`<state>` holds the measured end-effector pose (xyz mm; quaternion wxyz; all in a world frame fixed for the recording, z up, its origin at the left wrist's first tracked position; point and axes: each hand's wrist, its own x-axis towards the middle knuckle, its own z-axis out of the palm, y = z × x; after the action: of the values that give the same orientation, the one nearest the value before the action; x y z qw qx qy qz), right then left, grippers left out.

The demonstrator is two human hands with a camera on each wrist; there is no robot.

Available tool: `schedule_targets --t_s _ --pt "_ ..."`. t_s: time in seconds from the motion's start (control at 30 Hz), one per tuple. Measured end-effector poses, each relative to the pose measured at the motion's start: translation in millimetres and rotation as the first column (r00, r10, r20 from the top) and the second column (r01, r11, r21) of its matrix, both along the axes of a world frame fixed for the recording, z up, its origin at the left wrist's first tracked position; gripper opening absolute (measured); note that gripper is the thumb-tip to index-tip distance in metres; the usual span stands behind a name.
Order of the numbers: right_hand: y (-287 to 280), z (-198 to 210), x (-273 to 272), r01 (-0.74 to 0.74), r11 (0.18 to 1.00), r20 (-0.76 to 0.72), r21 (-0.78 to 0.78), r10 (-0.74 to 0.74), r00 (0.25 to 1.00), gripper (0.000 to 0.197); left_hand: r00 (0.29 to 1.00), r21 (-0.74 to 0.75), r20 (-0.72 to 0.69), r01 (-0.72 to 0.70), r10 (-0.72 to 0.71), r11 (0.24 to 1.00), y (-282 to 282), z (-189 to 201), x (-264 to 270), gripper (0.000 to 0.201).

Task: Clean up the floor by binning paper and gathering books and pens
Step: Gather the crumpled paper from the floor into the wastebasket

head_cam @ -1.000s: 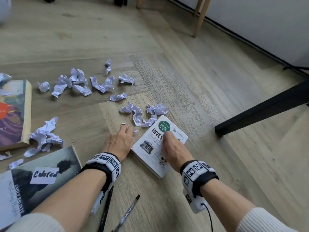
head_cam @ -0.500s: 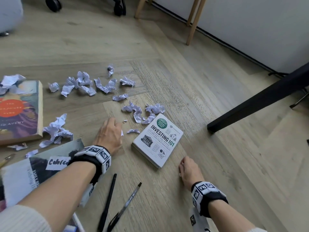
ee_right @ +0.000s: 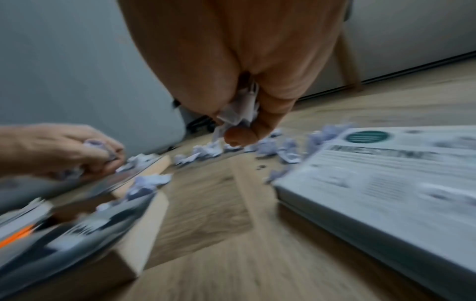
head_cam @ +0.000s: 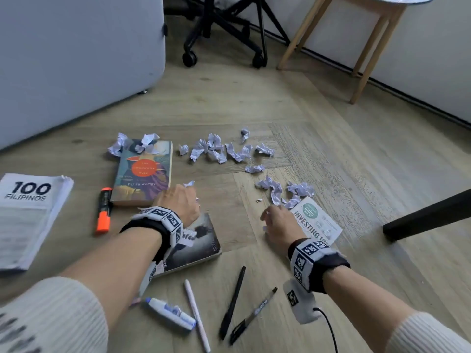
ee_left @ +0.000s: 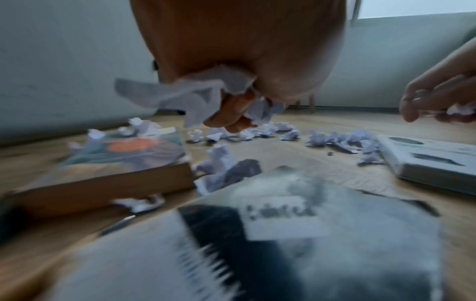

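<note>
My left hand [head_cam: 182, 202] hovers above the grey-covered book [head_cam: 196, 245] and grips a wad of crumpled paper [ee_left: 195, 95]. My right hand [head_cam: 275, 222] is beside the white Investing 101 book [head_cam: 318, 220] and pinches a small paper scrap [ee_right: 242, 110]. Several crumpled paper balls [head_cam: 224, 151] lie scattered on the wooden floor beyond both hands. A colourful novel [head_cam: 145, 171] lies to the left, with paper balls on its top edge. A white "100 Filipinos" booklet [head_cam: 28, 212] sits far left. Pens [head_cam: 233, 301] and an orange highlighter [head_cam: 104, 210] lie on the floor.
A grey cabinet [head_cam: 76, 59] stands at the back left, an office chair base [head_cam: 224, 34] behind it, a wooden stool [head_cam: 367, 42] at the back right. A black furniture leg [head_cam: 428, 215] crosses the floor on the right. A correction tape [head_cam: 169, 313] lies near me.
The view has swung left and up. My left hand has closed on paper near the novel. My right hand left the floor, came forward beside the white book and pinched a scrap.
</note>
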<state>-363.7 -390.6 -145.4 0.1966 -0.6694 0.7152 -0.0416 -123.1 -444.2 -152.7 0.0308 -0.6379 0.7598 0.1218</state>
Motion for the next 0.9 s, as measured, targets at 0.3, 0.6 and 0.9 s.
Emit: schedule_targets --t_s 0.3,0.6,0.9 --pt "-47.7 -10.8 134.7 -0.294 0.954 -0.053 -0.059 0.291 0.955 0.026 0.965 0.111 0.205 -0.191 0.166 0.975 10.6 -19.3 122.6 0.048" --pt "-77.5 -62.6 173.9 -0.349 0.937 -0.229 -0.017 0.337 0.913 0.094 0.98 0.093 0.169 -0.121 0.104 0.988 9.1 -38.3 104.7 0.062" --pt "-82.5 -79.1 175.3 -0.436 0.9 -0.068 -0.012 0.434 0.898 0.035 0.997 0.066 0.068 -0.052 0.047 0.996 3.4 -51.4 89.2 0.033"
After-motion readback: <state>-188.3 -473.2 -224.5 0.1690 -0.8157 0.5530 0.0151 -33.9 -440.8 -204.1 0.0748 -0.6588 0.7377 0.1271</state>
